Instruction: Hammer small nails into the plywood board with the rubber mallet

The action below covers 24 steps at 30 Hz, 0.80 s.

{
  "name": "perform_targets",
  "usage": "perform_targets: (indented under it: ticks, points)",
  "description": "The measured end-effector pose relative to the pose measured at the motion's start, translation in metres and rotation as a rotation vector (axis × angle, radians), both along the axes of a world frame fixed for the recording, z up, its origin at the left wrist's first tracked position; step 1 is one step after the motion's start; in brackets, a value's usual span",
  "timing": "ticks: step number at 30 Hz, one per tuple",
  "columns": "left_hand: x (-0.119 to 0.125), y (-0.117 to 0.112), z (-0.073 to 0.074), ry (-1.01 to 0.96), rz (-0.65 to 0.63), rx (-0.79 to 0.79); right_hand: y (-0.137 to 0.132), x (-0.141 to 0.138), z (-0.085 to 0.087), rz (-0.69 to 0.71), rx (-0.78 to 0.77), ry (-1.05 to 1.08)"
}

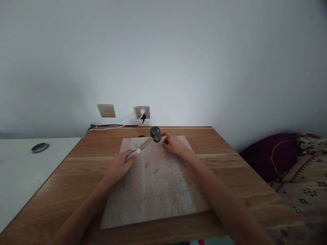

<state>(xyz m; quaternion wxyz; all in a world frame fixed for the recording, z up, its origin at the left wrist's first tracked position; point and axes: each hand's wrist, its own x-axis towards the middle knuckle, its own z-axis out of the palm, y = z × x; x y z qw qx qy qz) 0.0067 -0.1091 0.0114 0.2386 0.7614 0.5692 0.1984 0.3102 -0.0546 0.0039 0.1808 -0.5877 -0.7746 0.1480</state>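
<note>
My left hand (124, 164) is closed around the lower part of a pale stick (146, 143), whose lower end is whitish. A dark grey, rounded lump (155, 134) sits at the stick's upper end, which points up and to the right. My right hand (173, 144) is just right of the lump, its fingers curled with the tips close together. Whatever is between those fingertips is too small to make out. Under both hands lies a pale, worn board (158, 194) with several small grey scraps (155, 170) scattered on it.
The board rests on a wooden table (219, 165) against a white wall. Cables run to a wall socket (142, 112) beside a blank plate (106, 110). On the left, a white surface (15, 170) holds a dark round lid-like piece (39, 147). Patterned fabric (306, 190) and a purple cushion (276, 153) are at right.
</note>
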Motion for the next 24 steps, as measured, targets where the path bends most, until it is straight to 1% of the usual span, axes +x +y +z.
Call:
perform_targets:
  ticks: [2,5,8,11,15,19,21,24]
  points:
    - [0.003,-0.001,0.003,-0.009,-0.006,0.001,-0.004,0.001,-0.006,-0.048,0.013,0.071]
    - [0.011,0.000,0.010,-0.007,-0.049,0.010,-0.007,0.005,-0.013,-0.098,0.032,0.154]
    - [0.022,0.002,0.015,0.056,-0.080,0.005,-0.009,0.009,-0.018,-0.111,0.050,0.210]
    - [0.029,0.003,0.015,0.131,-0.087,-0.004,-0.010,0.013,-0.019,-0.099,0.060,0.250]
    - [0.031,0.004,0.008,0.147,-0.078,0.004,-0.009,0.015,-0.020,-0.081,0.056,0.276]
    - [0.028,0.004,0.006,0.090,-0.075,0.003,-0.010,0.016,-0.019,-0.064,0.068,0.266]
    - [0.024,0.003,0.006,0.043,-0.063,0.004,-0.015,0.016,-0.016,-0.066,0.093,0.244]
    - [0.018,0.004,0.006,0.010,-0.018,0.020,-0.031,0.010,-0.007,-0.043,0.169,0.186]
